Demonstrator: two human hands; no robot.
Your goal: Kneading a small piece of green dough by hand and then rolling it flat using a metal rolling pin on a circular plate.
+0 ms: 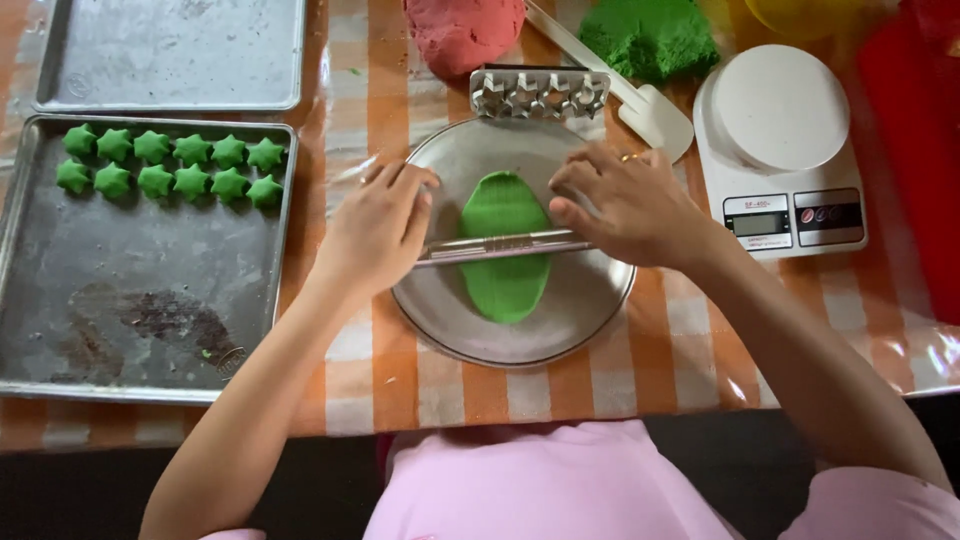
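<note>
while my left hand and right hand pinch the metal rod, uneven pressure could tear the green dough.

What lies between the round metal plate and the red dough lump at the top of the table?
In the head view, a metal star-shaped cutter mould lies between the round metal plate and the red dough lump, by the plate's far rim.

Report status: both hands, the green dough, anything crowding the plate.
Left hand and right hand pressing thin metal rolling rod across flattened green dough oval on round metal plate. Silver star-cutter mould touches plate's far rim.
</note>
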